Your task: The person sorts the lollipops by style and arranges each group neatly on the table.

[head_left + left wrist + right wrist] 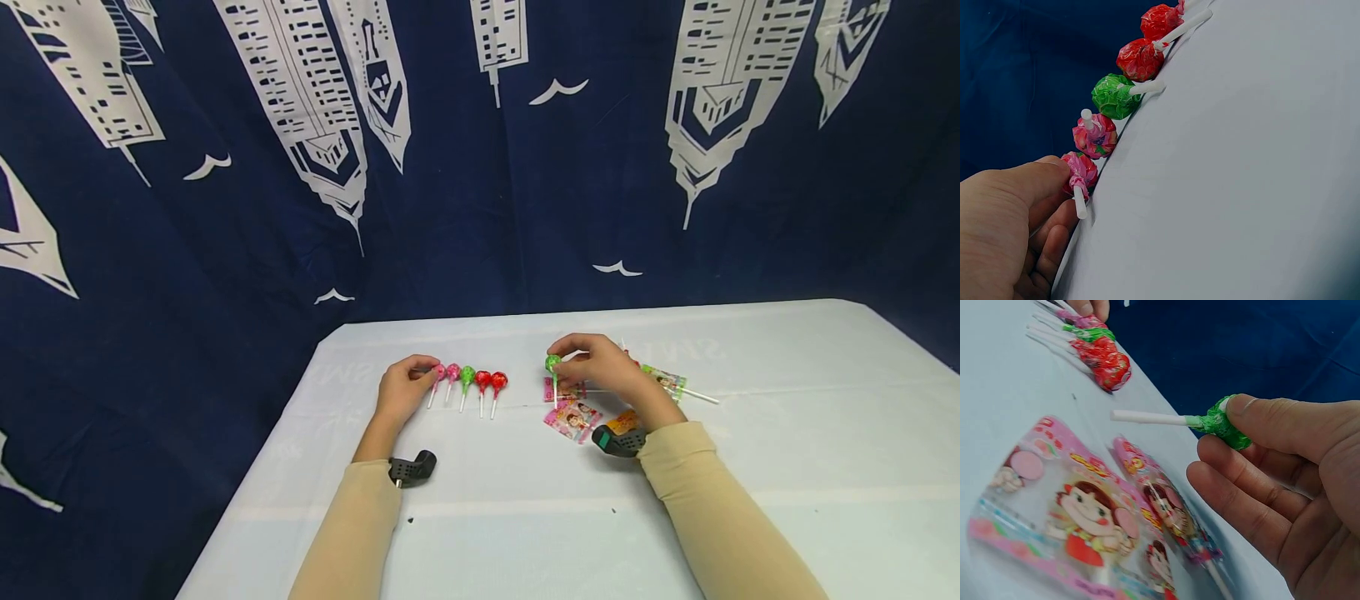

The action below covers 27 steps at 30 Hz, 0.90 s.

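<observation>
My left hand (400, 390) pinches the wrapped head of a pink lollipop (1082, 172) at the left end of a row on the white table. Beside it in that row lie another pink lollipop (452, 372), a green lollipop (467, 375) and two red lollipops (498, 381), sticks toward me. Farther right, my right hand (600, 364) holds a second green lollipop (1219, 423) by its head between thumb and fingers, its white stick pointing away from the palm. Under that hand are flat pink-packaged lollipops (1085, 519) with a printed cartoon figure.
An orange packet (622, 422) lies partly behind the right wrist. Past the right hand is a green-packaged lollipop (663, 381), and a bit of red shows near it. A dark blue patterned cloth (480, 208) hangs behind the table (510, 517).
</observation>
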Tool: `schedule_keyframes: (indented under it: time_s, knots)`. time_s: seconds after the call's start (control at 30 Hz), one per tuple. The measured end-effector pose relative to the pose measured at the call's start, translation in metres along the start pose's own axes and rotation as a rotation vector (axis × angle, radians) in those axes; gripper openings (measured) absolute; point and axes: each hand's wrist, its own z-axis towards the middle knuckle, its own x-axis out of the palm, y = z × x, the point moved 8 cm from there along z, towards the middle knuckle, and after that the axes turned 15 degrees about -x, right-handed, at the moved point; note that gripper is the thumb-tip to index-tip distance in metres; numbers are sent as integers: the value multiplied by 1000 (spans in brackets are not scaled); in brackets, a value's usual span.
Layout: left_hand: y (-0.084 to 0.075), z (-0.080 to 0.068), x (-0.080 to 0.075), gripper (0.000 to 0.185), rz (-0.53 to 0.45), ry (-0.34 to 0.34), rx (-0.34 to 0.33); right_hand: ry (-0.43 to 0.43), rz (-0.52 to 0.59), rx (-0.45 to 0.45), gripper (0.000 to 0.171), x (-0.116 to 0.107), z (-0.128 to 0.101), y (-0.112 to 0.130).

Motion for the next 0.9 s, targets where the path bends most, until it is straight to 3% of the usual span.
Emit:
schedule_keyframes:
  time_s: [0.23, 0.9]
  knots:
    - [3, 1, 0, 18, -1, 3, -8, 21, -32, 14, 31, 12, 3, 0]
    - [2, 2, 2, 17, -5, 8, 0, 38, -292, -73, 25, 29, 10, 10]
